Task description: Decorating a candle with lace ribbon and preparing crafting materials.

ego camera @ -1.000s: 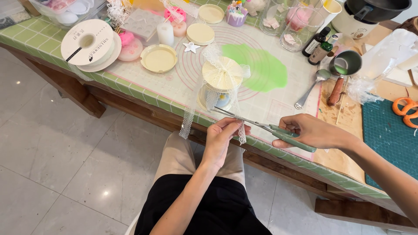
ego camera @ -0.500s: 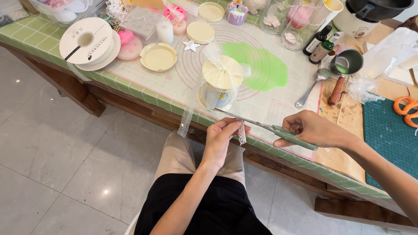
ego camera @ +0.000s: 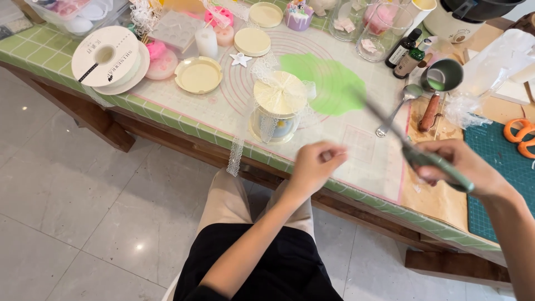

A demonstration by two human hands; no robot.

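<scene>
**Scissors swung away from the lace**

The right hand (ego camera: 462,167), gripping the green-handled scissors (ego camera: 412,147), has lifted them rightward over the counter (ego camera: 184,117). The left hand (ego camera: 315,166) has let the lace ribbon (ego camera: 236,153) go, fingertips pinched together; ribbon hangs off the near edge, left.

Green-tiled tabletop (ego camera: 39,47) carries a translucent silicone mat (ego camera: 356,150) at centre, ribbon spool (ego camera: 106,56) far left, green cutting mat (ego camera: 501,178) right.
</scene>
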